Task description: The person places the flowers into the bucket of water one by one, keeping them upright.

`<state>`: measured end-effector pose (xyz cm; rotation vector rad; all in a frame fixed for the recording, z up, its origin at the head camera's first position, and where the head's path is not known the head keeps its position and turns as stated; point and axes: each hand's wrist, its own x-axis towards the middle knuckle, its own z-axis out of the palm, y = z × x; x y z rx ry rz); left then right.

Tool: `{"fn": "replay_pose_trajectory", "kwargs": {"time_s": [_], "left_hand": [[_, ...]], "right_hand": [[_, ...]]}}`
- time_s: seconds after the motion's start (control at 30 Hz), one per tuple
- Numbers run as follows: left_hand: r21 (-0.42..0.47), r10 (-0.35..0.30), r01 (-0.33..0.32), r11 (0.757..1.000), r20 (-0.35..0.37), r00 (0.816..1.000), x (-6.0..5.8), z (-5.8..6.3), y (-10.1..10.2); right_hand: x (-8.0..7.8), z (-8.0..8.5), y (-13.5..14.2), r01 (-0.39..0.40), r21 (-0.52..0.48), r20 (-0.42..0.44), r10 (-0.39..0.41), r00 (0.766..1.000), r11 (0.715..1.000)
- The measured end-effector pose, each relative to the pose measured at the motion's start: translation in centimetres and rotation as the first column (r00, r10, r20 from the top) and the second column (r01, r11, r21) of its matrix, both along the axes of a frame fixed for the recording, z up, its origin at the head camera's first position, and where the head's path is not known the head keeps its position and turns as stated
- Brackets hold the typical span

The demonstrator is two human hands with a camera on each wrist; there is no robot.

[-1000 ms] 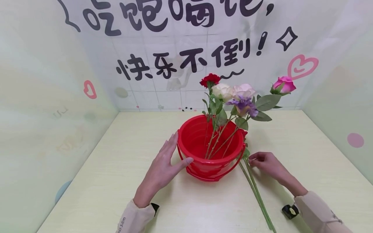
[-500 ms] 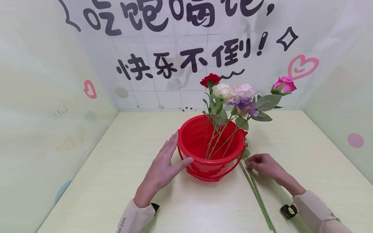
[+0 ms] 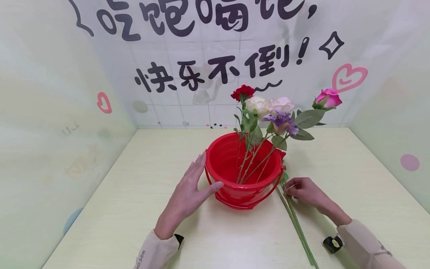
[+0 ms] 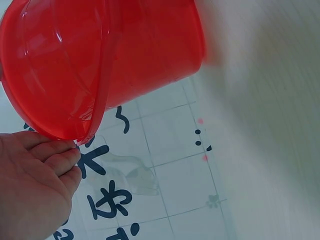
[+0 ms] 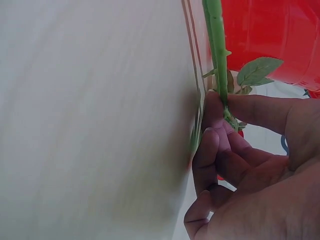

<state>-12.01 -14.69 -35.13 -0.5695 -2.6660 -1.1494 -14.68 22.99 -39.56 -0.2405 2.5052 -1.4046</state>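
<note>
A red bucket [image 3: 231,196] stands upright on the table with its handle hanging down. My left hand [image 3: 184,194] rests against its left side, fingers straight along the rim and thumb at the front edge. In the left wrist view, those fingertips [image 4: 62,147] touch the rim. Several flowers lean inside the bucket: a red carnation [image 3: 242,92], pale roses [image 3: 256,106], a purple flower [image 3: 280,122] and a pink rose [image 3: 327,98]. Right of it, my right hand [image 3: 307,192] pinches a green flower stem [image 5: 218,55] between thumb and index finger. The bucket partly hides that flower's far end.
Long green stems [image 3: 300,233] lie on the pale table [image 3: 134,209], running from beside the bucket toward the front edge. A printed wall sheet [image 3: 188,108] stands behind, and side panels close off the left and right.
My right hand has shifted slightly toward me and left along the stem, then stayed there. The left hand, bucket and flowers in it look unmoved.
</note>
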Motion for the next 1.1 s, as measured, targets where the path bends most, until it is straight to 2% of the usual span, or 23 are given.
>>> {"fn": "replay_pose_trajectory", "kwargs": {"time_s": [0.33, 0.67, 1.1], "left_hand": [[-0.008, 0.000, 0.000, 1.000, 0.004, 1.000, 0.0, 0.0, 0.1], [-0.006, -0.002, 0.002, 1.000, -0.005, 1.000, 0.0, 0.1, 0.1], [-0.005, 0.014, -0.014, 1.000, 0.026, 1.000, 0.1, 0.3, 0.0]], "right_hand": [[0.1, 0.0, 0.1, 0.008, -0.004, -0.006, -0.008, 1.000, 1.000], [0.1, -0.2, 0.4, 0.013, -0.064, -0.013, -0.014, 1.000, 0.998], [0.2, 0.4, 1.1, 0.070, -0.066, -0.009, -0.071, 0.997, 0.995]]}}
